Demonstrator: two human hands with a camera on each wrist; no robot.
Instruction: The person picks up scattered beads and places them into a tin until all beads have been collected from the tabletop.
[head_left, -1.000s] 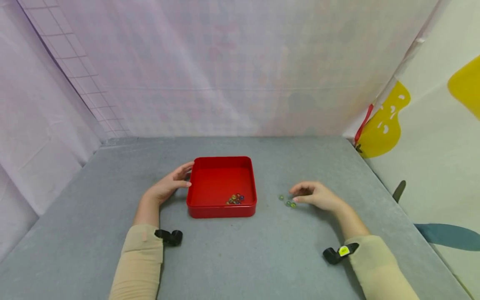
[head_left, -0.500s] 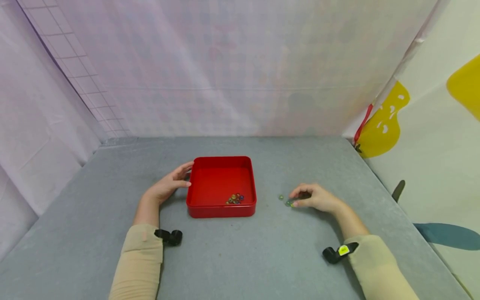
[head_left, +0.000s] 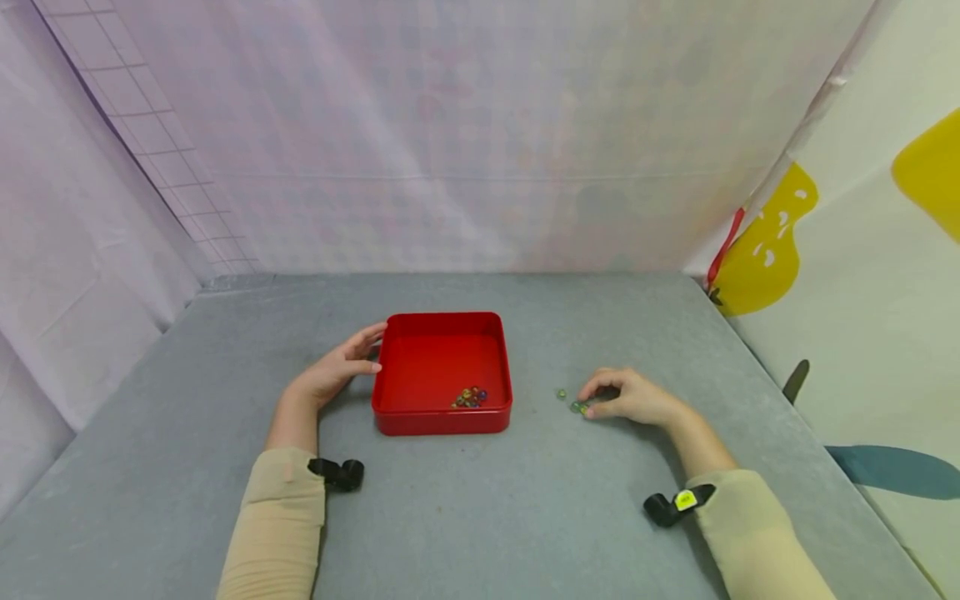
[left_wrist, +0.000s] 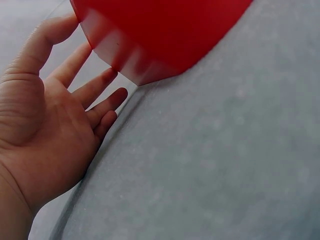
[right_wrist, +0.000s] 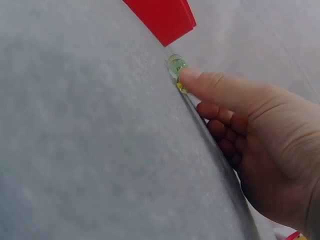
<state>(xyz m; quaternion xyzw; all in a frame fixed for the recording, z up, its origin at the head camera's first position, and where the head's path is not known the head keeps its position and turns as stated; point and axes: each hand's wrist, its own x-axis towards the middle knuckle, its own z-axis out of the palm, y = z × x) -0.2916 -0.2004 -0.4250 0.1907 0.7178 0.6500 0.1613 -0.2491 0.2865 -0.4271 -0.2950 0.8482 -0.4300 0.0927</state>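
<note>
A shallow red square tray (head_left: 441, 422) stands on the grey table; several coloured glass marbles (head_left: 468, 397) lie clustered in its near right corner. My left hand (head_left: 333, 373) rests against the tray's left side, its fingers spread and fairly straight. In the left wrist view the thumb and fingertips touch the tray's wall. To the tray's right, the thumb of my right hand (head_left: 633, 395) touches a yellow-green marble (right_wrist: 181, 86) on the table. A clear greenish marble (right_wrist: 176, 65) lies right beside it. The other fingers are loosely bent, apart from the thumb.
One more green marble (head_left: 562, 393) sits on the table between the tray and my right hand. White curtains (head_left: 450, 133) hang along the back edge, and a patterned white sheet (head_left: 885, 350) borders the right side. Black cameras are strapped to both wrists.
My right hand has lowered slightly, bringing the thumb onto the yellow-green marble, which has shifted a little left towards the clear one. The left hand and tray stay in place.
</note>
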